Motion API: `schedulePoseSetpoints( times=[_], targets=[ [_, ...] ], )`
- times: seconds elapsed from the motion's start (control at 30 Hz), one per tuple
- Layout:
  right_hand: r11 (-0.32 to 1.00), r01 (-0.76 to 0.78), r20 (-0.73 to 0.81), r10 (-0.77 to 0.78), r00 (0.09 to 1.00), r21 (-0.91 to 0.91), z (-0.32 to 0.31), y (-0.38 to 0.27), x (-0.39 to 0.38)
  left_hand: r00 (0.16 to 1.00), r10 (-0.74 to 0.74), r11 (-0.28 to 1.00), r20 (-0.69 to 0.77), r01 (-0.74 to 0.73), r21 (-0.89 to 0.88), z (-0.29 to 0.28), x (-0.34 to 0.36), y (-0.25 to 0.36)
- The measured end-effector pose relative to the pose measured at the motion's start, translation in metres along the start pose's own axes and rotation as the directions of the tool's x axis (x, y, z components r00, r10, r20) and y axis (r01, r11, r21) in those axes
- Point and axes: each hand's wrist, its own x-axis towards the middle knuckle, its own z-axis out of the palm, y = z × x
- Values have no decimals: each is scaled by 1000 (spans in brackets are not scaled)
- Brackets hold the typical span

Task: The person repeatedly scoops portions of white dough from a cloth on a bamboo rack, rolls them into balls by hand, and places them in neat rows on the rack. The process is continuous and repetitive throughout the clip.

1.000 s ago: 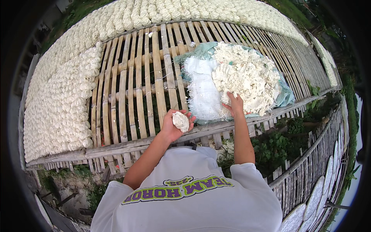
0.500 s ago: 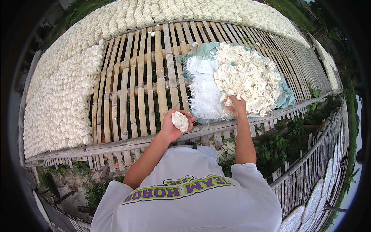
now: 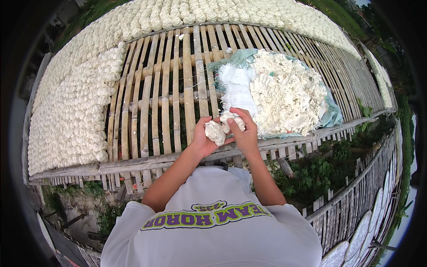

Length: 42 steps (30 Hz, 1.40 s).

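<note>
My left hand (image 3: 201,139) cups a rounded lump of moist, off-white dough-like paste (image 3: 215,133), its fingers curled round the far side. Close against it, my right hand (image 3: 247,135) grips a smaller piece of the same paste (image 3: 233,123) between thumb and fingers. The two pieces meet or nearly meet just above the front rail; whether they touch I cannot tell. To the right of my hands, a loose heap of crumbly white paste (image 3: 289,95) rests on a white woven sack (image 3: 238,86) with frayed edges and a teal sack (image 3: 330,116) underneath.
Bamboo slats (image 3: 188,80) with gaps form the raised rack. Rows of round white lumps (image 3: 71,111) cover its left side and far edge. A wooden rail (image 3: 129,165) runs along the front. Plants (image 3: 311,173) grow below, beside another slatted rack (image 3: 342,209) on the right.
My right hand has left the heap with a piece of paste and come left to the lump in my left hand. The left hand has shifted slightly right.
</note>
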Motion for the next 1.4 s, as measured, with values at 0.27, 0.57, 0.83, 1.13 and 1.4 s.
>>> schedulePoseSetpoints(
  times=[0.27,0.57,0.83,1.13,1.4],
  targets=[
    [830,407,167,-371,913,-381,29,-28,-6,999,54,995,-8,-53,80,-3,-8,10],
    [933,214,23,-217,976,-289,54,-26,-10,993,80,991,-83,-71,109,3,-10,4],
    [916,369,326,-304,895,-157,46,-51,5,995,-52,969,-91,73,237,10,-33,34],
    [986,157,-3,-158,987,-61,91,-27,-10,967,173,981,-189,-152,125,-1,-44,25],
    [958,285,280,-266,922,-31,75,-14,9,993,-39,997,-112,46,62,-14,-27,35]
  ],
)
